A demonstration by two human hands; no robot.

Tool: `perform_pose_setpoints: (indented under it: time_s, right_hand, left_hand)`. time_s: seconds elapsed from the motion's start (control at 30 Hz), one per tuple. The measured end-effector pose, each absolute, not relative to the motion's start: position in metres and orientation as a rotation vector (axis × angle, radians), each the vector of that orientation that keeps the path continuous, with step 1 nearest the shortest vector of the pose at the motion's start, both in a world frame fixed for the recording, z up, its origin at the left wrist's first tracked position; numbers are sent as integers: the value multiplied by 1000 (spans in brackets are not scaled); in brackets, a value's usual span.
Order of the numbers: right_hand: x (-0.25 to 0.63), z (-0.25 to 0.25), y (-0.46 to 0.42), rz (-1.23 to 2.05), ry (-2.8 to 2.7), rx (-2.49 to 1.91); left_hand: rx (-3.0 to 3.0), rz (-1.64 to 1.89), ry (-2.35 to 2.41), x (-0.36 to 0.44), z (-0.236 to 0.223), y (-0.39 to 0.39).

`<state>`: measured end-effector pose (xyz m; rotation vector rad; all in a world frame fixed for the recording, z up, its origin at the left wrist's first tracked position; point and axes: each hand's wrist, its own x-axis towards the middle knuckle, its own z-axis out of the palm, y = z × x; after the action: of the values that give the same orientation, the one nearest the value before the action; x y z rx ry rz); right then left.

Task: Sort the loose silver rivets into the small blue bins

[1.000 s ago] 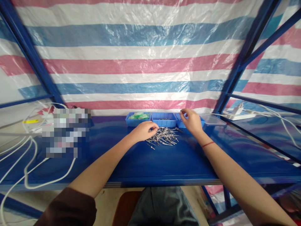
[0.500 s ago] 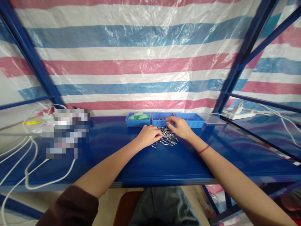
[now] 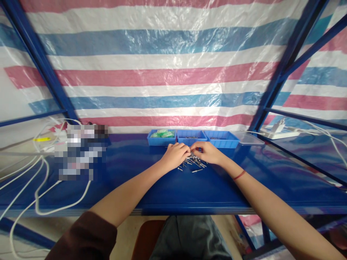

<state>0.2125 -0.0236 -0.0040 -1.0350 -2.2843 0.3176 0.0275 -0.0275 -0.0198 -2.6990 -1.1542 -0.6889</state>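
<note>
1. Your left hand [image 3: 176, 157] and right hand [image 3: 208, 152] are close together over the rivets [image 3: 200, 162]; I cannot tell whether either pinches one.
2. Far left, a white cable [image 3: 36, 202] loops over the table [image 3: 114, 191], well apart from your work.
3. Behind your left hand, the left bin [image 3: 155, 142] holds green packets [image 3: 162, 134].
4. In front of the middle bin [image 3: 197, 139], the rivets lie in a loose pile, probably so both hands reach them easily.
5. Beside it, the right bin [image 3: 226, 144] completes the row, likely kept near for a short reach.
6. Your left hand is back-up, fingers curled; your right bends thumb and forefinger toward it.
</note>
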Motion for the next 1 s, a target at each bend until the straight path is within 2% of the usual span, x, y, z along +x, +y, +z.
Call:
perform_pose_setpoints:
  time_s: [0.43, 0.7, 1.0]
  right_hand:
    - [214, -6, -22, 663, -2072, -978]
    - [209, -11, -19, 666, -1895, -898]
    - [204, -6, -21, 726, -1690, -959]
  left_hand:
    - [-2787, -1237, -1151, 23, -12, -24]
    - [-2850, -1484, -1399, 28, -16, -22]
    - [-2851, -1965, -1504, 28, -23, -12]
